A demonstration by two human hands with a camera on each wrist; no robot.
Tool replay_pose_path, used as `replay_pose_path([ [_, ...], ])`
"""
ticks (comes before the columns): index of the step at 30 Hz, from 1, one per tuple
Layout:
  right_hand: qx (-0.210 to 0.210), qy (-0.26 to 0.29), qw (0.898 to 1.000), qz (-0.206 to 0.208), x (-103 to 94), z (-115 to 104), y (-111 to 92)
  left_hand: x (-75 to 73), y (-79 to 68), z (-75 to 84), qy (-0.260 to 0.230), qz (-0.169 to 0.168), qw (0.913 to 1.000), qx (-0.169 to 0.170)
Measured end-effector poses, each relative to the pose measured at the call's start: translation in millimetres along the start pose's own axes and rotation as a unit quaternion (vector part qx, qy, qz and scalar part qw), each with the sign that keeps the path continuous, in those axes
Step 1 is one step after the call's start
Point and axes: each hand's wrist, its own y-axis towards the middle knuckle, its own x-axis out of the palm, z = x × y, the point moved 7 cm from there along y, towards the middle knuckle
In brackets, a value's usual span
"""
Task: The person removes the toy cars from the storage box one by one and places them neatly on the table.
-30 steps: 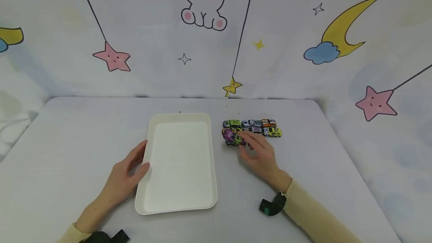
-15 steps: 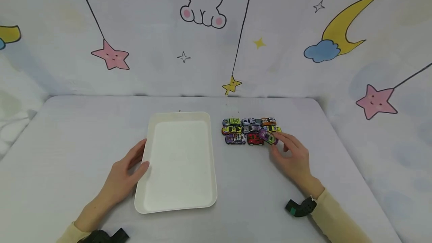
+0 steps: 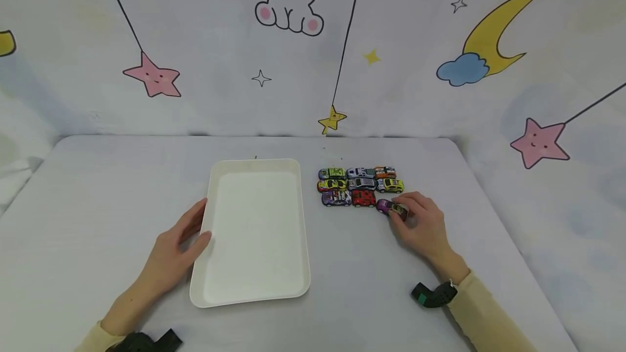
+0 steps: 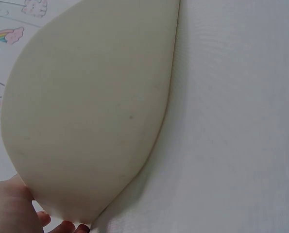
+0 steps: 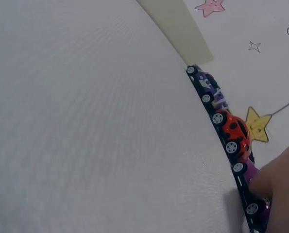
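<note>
In the head view my right hand (image 3: 424,230) pinches a purple and green toy car (image 3: 385,206) between thumb and fingers. The car sits at the right end of the front row, beside a red toy car (image 3: 363,198). In the right wrist view, the purple car (image 5: 251,171) stands low on the tabletop in line behind the red one (image 5: 235,132), partly hidden by my fingers. My left hand (image 3: 168,257) holds the left edge of a white tray (image 3: 303,232), its thumb over the rim and its fingers along the outer side.
Several other toy cars (image 3: 362,184) stand packed in rows just right of the tray. A purple and white car (image 3: 336,198) ends the front row on the left. A white cloth covers the table (image 3: 362,308), and a printed backdrop (image 3: 205,91) rises behind it.
My right hand has carried the purple and green car rightward from above the left cars, then down toward me to the front row's right end. My left hand stays at the tray.
</note>
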Motion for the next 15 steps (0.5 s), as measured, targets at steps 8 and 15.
replay_pose_path([
  [8,-0.014,-0.027,0.999,-0.016,5.6,1.7,2.5,-1.5,1.0,4.0,0.003,0.003,1.0,0.003],
  [15,-0.002,-0.019,1.0,0.024,-1.0,-0.5,2.9,-0.7,0.7,3.5,0.002,0.012,0.9999,0.002],
])
